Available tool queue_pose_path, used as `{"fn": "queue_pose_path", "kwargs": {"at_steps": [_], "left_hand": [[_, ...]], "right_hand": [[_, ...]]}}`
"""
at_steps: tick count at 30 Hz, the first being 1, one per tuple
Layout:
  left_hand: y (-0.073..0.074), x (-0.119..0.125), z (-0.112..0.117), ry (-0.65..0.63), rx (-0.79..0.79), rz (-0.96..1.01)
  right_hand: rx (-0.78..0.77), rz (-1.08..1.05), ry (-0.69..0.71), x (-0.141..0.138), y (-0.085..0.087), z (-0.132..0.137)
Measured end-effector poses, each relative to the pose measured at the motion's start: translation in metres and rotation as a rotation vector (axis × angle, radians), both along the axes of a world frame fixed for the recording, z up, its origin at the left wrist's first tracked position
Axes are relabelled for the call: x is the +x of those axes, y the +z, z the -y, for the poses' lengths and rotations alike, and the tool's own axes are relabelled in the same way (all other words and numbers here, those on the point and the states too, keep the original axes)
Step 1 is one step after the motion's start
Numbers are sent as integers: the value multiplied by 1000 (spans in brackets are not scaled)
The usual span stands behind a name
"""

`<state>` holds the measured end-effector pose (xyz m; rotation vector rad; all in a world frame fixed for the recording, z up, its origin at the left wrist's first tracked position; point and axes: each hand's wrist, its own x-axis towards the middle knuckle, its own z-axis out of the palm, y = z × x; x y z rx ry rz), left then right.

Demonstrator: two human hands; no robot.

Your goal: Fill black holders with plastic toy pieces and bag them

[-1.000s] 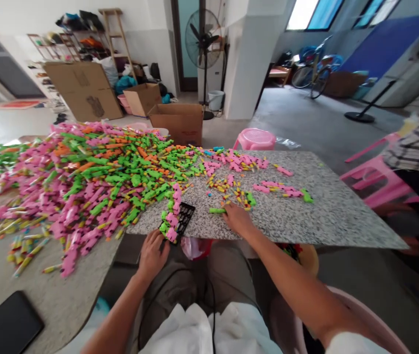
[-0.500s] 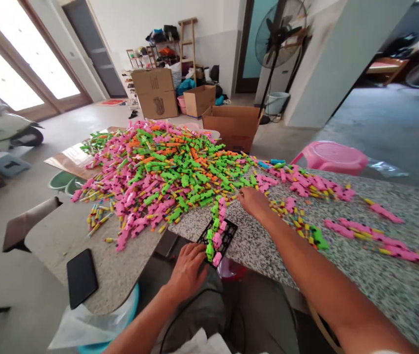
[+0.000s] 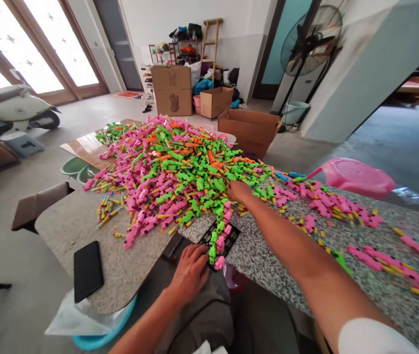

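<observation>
Two hands working: right hand (image 3: 239, 191) has moved from the loose scatter on the speckled granite desk (image 3: 268, 255) up to the near edge of the big heap of pink, green and orange plastic toy pieces (image 3: 172, 172), fingers curled into it. Whether it grips a piece, cannot tell. Left hand (image 3: 190, 273) stays clasped on the black plastic grid tray (image 3: 221, 239), half-filled, at the desk edge. Fingertips are buried; motion blurs the near pieces.

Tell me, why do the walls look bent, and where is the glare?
Head view: the wide lens bows the pillar and door frames; the bright windows are washed out; the right hand and pile of toys stay fairly sharp.
</observation>
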<state>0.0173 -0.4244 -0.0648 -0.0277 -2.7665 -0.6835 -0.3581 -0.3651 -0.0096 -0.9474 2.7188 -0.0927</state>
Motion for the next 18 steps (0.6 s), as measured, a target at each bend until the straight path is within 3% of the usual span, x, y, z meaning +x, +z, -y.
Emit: {"fn": "queue_pose_path", "kwargs": {"at_steps": [5,11,15,18], "left_hand": [[-4,-1,7,-1,-26,-23],[4,-6,10,-43,-55,8],[9,-9,13,-76,-103,24],[11,-10,15,-90,-135,28]], "right_hand": [[-13,12,-105,32,-9,-65],[-46,33,-219,82,-16,-144],[-45,34,-262,103,-14,-176],[-60,61,-175,110,-11,-190]]}}
